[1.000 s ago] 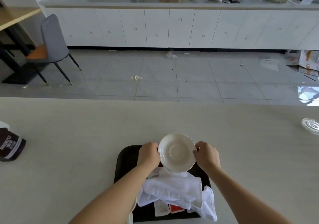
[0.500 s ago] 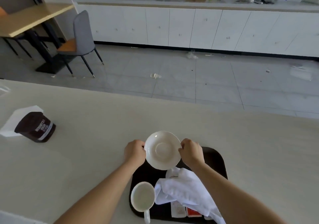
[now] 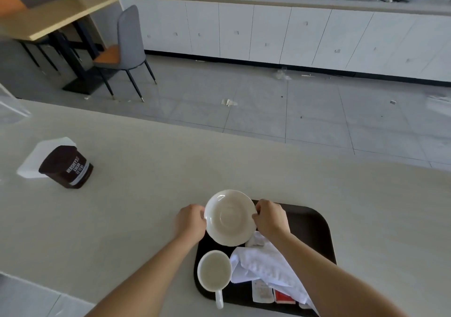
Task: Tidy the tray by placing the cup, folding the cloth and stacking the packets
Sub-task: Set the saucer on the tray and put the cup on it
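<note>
Gripping a glossy white saucer (image 3: 229, 217), round, with a shallow ringed well, over the far left corner of the tray (image 3: 314, 228). Left hand (image 3: 191, 221) curled against the saucer's left rim, right hand (image 3: 269, 220) pinching the right rim, fingers bent, knuckles up. Hard to say whether lifted clear or resting on the tray's lip.

Dark, smooth tray with rounded corners and a raised rim, flat on a pale matt counter (image 3: 146, 206). Just nearer than the saucer, on the tray's left side: white ceramic cup (image 3: 214, 271), upright, handle pointing to the near edge, apart from both hands. Right beside the cup, under the right forearm: crumpled white cloth (image 3: 263, 260), soft creases, a loose heap reaching up to the saucer's near edge. Peeking out below the cloth at the near rim: a flat pale packet (image 3: 262, 293) and a red packet (image 3: 283, 297), side by side.

Bare dark surface across the tray's far right part. Plenty of open counter to the left and beyond the tray. Well off to the left, a brown cocoa tub (image 3: 67, 167) sitting on a white paper sheet (image 3: 36, 160).
</note>
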`<state>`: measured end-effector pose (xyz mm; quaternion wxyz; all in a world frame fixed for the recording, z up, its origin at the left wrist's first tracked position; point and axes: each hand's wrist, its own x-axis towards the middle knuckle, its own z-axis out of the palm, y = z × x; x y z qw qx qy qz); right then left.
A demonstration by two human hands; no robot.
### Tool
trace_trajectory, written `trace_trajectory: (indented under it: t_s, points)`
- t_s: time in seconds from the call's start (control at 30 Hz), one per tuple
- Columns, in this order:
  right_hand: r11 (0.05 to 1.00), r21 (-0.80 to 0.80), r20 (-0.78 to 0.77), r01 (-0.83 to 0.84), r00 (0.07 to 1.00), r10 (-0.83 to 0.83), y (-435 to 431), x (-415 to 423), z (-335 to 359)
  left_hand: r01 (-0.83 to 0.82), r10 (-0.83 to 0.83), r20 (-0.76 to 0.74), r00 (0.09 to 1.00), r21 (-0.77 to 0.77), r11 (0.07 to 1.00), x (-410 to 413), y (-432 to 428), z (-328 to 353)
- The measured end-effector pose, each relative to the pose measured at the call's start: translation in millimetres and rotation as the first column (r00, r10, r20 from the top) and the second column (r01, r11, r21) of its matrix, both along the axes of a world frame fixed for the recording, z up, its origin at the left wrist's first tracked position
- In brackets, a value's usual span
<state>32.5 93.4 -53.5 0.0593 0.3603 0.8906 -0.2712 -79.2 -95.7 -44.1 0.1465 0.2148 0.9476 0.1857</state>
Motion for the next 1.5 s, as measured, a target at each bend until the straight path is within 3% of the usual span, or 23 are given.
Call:
trace_trajectory:
  t_s: [0.3,0.87,1.5]
  points:
    - [0.998,0.027,0.101,-0.057,0.993,0.054,-3,2,-1,-0.044,0.043,0.042,0.998,0.026,0.999,7,-11,-6]
    - [0.983,-0.095,0.124,-0.159,0.978,0.170,2,12,10,0.029,-0.045,0.132,0.990,0.122,0.992,11,-23,-6]
    - [0.980,-0.069,0.146,-0.187,0.970,0.195,-3,17,17,0.000,-0.028,0.171,0.985,0.166,0.986,20,-31,-9]
